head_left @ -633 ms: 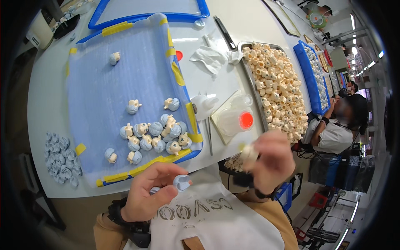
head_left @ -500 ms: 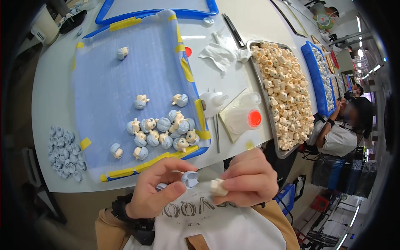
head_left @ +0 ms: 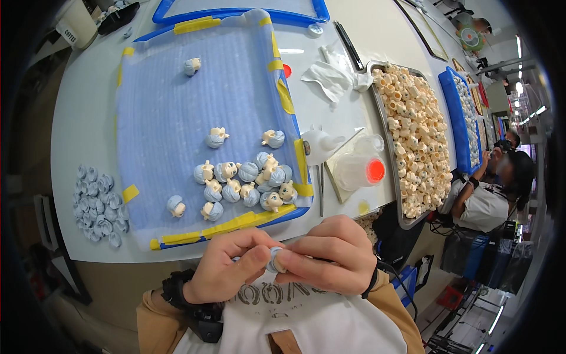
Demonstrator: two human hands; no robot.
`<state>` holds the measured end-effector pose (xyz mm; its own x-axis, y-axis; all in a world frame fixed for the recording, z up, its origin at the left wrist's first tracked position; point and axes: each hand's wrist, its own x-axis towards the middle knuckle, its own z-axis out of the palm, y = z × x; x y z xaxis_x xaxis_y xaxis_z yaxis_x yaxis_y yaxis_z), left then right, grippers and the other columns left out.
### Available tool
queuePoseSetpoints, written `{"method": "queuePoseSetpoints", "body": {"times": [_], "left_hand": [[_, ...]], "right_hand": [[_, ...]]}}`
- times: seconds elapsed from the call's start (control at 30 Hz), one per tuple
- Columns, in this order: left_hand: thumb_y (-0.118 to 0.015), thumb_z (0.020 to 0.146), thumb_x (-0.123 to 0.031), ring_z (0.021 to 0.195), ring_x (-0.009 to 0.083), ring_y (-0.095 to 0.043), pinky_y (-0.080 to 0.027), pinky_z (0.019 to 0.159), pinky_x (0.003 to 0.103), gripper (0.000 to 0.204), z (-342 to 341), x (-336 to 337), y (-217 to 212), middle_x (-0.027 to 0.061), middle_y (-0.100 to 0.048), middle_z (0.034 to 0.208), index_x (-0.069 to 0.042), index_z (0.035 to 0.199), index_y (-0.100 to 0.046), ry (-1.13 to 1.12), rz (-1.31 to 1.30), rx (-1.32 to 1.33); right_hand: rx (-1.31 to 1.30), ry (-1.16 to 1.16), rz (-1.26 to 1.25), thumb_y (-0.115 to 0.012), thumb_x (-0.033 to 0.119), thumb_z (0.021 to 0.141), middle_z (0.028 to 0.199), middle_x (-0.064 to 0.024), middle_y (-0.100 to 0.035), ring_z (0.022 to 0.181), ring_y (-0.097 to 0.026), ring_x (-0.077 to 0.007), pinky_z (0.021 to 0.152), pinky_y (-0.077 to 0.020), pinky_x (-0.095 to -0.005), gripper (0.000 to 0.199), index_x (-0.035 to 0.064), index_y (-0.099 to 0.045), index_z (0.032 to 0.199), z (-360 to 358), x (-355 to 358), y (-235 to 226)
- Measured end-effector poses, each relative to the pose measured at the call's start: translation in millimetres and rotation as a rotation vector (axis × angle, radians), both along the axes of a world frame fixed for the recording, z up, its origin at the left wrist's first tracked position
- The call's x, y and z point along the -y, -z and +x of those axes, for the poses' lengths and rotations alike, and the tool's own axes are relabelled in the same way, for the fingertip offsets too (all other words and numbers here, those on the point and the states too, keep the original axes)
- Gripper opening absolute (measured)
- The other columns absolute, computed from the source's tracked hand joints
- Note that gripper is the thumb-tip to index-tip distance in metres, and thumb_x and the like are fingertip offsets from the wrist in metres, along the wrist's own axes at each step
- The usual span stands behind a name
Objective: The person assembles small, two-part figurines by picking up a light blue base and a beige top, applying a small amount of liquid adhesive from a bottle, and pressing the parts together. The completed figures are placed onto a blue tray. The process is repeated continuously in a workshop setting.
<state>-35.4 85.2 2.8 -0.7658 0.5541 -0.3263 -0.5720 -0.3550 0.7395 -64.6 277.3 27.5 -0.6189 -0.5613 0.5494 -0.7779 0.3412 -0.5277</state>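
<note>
My left hand (head_left: 227, 268) pinches a light-blue doll hair piece (head_left: 273, 259) between thumb and fingers, above my lap at the table's front edge. Part of a second blue piece (head_left: 236, 258) shows in its palm. My right hand (head_left: 336, 256) is closed on a beige doll head piece (head_left: 282, 270), pressed against the hair piece; the fingers hide most of it. Beyond my hands, a blue tray (head_left: 305, 205) lined with a bluish sheet and yellow tape holds several blue-haired doll heads (head_left: 248, 171), mostly clustered in its near right corner.
Loose blue hair pieces (head_left: 97, 203) lie in a pile at the left. At the right, a metal tray (head_left: 384, 121) is heaped with beige head pieces (head_left: 415, 138). Between stand a clear bottle with a red top (head_left: 375, 171), a white bottle (head_left: 321, 146) and crumpled tissue (head_left: 330, 79). A co-worker (head_left: 489, 194) sits far right.
My right hand has moved left and brought the beige head piece against the blue hair piece, which were apart before. The whole view has shifted slightly.
</note>
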Motion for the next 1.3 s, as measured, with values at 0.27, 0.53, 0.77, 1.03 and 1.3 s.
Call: {"method": "queuePoseSetpoints", "body": {"times": [0.27, 0.53, 0.77, 1.03, 1.3], "left_hand": [[-0.037, 0.096, -0.031, 0.052, 0.0024, -0.04, -0.033, 0.046, 0.017, 0.037, 5, -3, 2, -0.001, -0.051, 0.068, 0.0, 0.093, -0.058, -0.037, -0.087, -0.081], [-0.031, 0.096, -0.032, 0.051, 0.0039, -0.041, -0.033, 0.047, 0.019, 0.045, 12, 12, 0, 0.0006, -0.051, 0.059, 0.003, 0.087, -0.057, 0.01, -0.266, -0.059], [-0.034, 0.09, -0.045, 0.058, 0.0133, -0.042, -0.036, 0.051, 0.024, 0.052, 17, 22, 3, 0.0108, -0.051, 0.086, 0.002, 0.111, -0.044, -0.619, 0.165, 0.003], [-0.055, 0.073, -0.004, 0.086, 0.0131, -0.037, -0.037, 0.068, 0.021, 0.051, 23, 39, -11, 0.0105, -0.036, 0.106, -0.001, 0.118, -0.032, -0.929, -0.013, -0.198], [-0.05, 0.09, -0.027, 0.057, 0.0097, -0.041, -0.038, 0.056, 0.014, 0.026, 15, 16, -5, 0.0184, -0.048, 0.094, -0.002, 0.092, -0.041, -0.563, 0.079, -0.153]], "right_hand": [[-0.13, 0.089, 0.085, -0.07, 0.03, 0.066, 0.084, -0.0055, -0.059, 0.069, -0.056, -0.0174, 0.053, -0.0386, -0.0263, 0.036, 0.0021, -0.062, 0.088, 3, 15, 7], [0.001, 0.06, 0.07, -0.064, 0.036, 0.073, 0.071, -0.0048, -0.053, 0.059, -0.051, -0.0197, 0.052, -0.0372, -0.0293, 0.035, 0.0024, -0.058, 0.08, -3, 32, 7], [-0.011, 0.192, -0.012, -0.066, 0.033, 0.07, 0.074, -0.0051, -0.053, 0.063, -0.05, -0.021, 0.054, -0.0362, -0.0308, 0.035, 0.0037, -0.059, 0.086, -16, 37, 26], [0.003, 0.245, -0.042, -0.065, 0.011, 0.07, 0.095, -0.0076, -0.057, 0.083, -0.055, -0.0227, 0.068, -0.0444, -0.0352, 0.017, 0.0065, -0.06, 0.085, -13, 35, -4], [0.55, -0.547, -1.117, -0.056, 0.007, 0.082, 0.095, -0.0048, -0.062, 0.084, -0.054, -0.023, 0.063, -0.0451, -0.0305, 0.004, 0.006, -0.058, 0.079, 30, -1, -80]]}}
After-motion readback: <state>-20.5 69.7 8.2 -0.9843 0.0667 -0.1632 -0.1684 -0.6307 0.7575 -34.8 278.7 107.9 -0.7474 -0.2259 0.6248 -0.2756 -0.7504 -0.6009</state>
